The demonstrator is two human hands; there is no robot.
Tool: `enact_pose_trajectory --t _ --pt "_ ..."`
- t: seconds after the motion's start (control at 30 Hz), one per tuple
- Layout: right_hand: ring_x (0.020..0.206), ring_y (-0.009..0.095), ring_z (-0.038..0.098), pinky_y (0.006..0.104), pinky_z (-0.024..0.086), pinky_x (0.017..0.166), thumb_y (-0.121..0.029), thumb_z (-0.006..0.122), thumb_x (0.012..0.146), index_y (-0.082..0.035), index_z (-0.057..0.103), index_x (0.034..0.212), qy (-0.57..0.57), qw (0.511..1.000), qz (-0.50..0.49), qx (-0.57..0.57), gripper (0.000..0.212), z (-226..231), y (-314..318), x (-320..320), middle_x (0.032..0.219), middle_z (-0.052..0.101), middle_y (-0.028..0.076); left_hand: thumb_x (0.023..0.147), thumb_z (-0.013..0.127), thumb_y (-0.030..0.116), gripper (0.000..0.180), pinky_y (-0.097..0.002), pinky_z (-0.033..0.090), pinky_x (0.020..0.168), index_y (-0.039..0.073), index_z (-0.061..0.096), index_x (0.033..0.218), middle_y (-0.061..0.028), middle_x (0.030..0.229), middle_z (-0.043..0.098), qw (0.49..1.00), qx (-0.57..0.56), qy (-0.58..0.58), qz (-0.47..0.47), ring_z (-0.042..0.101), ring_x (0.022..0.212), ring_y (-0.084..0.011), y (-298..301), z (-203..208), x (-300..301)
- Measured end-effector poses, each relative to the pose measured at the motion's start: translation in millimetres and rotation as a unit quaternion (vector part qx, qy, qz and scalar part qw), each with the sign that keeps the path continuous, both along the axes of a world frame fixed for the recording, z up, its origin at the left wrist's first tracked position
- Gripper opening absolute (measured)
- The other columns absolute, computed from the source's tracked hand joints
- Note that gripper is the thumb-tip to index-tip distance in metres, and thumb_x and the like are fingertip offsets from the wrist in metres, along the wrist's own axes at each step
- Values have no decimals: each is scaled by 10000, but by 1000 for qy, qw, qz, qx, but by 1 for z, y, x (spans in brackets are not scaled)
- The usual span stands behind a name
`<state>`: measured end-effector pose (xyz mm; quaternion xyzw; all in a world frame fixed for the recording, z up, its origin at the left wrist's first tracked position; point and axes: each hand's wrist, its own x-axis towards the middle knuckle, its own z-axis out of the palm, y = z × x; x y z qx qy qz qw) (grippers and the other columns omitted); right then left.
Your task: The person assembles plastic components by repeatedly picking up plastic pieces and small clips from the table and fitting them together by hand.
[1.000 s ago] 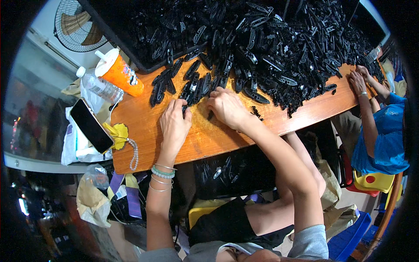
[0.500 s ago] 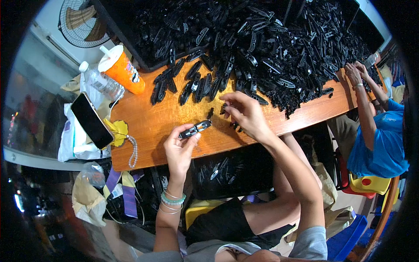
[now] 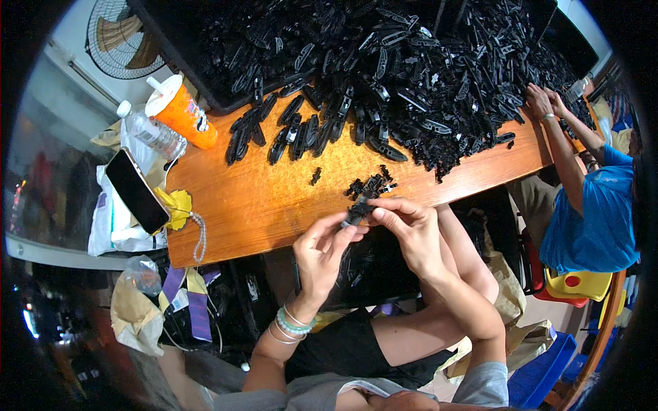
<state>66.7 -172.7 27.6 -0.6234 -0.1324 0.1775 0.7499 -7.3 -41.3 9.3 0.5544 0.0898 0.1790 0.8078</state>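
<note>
Wooden table [image 3: 274, 198] fills the middle of the frame, a big pile [image 3: 411, 61] of black parts at the top. Below its near edge, left hand [image 3: 319, 250] and right hand [image 3: 411, 229] both pinch one black part [image 3: 356, 212] between closed fingertips; better to hold it steady near the ends, I think

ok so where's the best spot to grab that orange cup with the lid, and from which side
Grip the orange cup around its mid body, coming from the bare table side nearest the person. It leans with its white lid and straw toward the far left, a clear bottle crowds its left, and black plastic parts lie to its right.
</note>
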Motion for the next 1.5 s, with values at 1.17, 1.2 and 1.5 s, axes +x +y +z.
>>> enact_pose_trajectory --t 1.17,1.2,1.5 --pt "867 314 595 379 475 786 -23 612 773 24 644 952 -366 891 181 -198 188 1 38 22 908 629 160 775 701 170 288 -356 485 744 -54 626 939 -153 927 613 835 539 83 70 608 836 -272 124 5 59" --pt "868 298 577 377 468 777 -30 599 763 6 648 930 -439 855 151 -231 178 -3 52 33 915 618 141 749 721 183 332 -367 475 755 -43 622 972 -152 902 597 789 596 77 129 597 812 -275 137 -9 80" --pt "819 270 534 376 452 730 -40 536 754 25 580 888 -557 759 96 -323 156 -38 78 64 921 587 121 751 692 132 247 -431 464 730 -21 573 903 -185 911 597 719 661 136 169 585 868 -343 150 -4 77"
